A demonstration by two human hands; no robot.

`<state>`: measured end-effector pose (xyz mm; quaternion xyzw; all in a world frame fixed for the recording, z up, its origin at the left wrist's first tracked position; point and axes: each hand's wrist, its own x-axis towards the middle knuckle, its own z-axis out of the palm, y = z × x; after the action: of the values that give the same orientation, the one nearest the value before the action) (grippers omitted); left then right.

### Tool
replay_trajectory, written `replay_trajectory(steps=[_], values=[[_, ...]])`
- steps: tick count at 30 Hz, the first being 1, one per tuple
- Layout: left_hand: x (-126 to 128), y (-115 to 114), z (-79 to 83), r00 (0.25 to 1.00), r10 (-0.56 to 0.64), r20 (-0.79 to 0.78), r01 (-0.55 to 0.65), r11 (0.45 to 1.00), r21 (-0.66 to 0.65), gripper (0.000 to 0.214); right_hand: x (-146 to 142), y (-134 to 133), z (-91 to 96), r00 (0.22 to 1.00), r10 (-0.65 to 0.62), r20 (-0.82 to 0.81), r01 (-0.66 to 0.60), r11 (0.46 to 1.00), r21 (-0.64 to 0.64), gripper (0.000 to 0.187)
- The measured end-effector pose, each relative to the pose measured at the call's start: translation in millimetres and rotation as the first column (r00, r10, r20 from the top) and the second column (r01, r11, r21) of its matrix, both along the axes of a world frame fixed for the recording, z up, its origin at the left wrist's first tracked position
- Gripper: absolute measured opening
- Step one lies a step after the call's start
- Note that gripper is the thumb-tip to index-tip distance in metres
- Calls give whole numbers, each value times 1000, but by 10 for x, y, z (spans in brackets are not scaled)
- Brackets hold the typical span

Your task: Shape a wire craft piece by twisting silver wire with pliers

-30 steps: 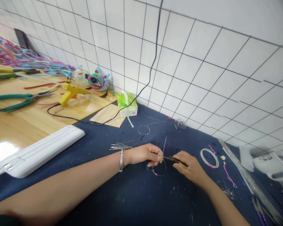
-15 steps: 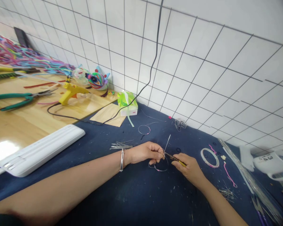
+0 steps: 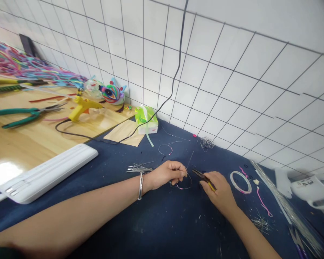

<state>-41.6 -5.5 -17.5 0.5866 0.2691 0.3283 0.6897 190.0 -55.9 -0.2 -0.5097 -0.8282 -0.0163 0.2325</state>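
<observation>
Pinched in my left hand (image 3: 172,173) is a thin wire ring (image 3: 190,185) with pink bits on its lower edge; a straight wire end (image 3: 190,158) sticks up from the fingers. My right hand (image 3: 218,189) is wrapped round small pliers (image 3: 205,178) with a yellow grip and dark jaws. The jaw tips point toward the ring but stand apart from it. Beyond my left hand another wire ring (image 3: 165,150) lies on the dark blue cloth (image 3: 162,223). A bundle of short cut wires (image 3: 139,168) lies by my left wrist.
On the right lie a white tape roll (image 3: 241,182), long wires (image 3: 286,201) and scissors (image 3: 297,239). A tissue pack (image 3: 146,119) and wire tangle (image 3: 206,143) are near the wall. At left are a white case (image 3: 51,172), yellow glue gun (image 3: 83,107) and green-handled pliers (image 3: 29,115).
The pliers have come away from the wire at my left fingers, moving slightly right. My left hand keeps its pinch on the ring in nearly the same place.
</observation>
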Motion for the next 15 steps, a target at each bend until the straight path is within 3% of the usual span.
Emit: replay_trajectory(steps=[3,8,15], values=[[15,-5,-9,997,82,-5,-82,996,34,20,1,-19,8,987,-17,159,-9,987,159,21],[43,-31,-11,991,131,-32,-128,989,71,22,-84,-92,73,943,-55,329,-20,975,222,21],[53,-43,-5,993,97,-72,-87,987,134,22,-123,-135,106,908,-114,404,4,965,262,24]])
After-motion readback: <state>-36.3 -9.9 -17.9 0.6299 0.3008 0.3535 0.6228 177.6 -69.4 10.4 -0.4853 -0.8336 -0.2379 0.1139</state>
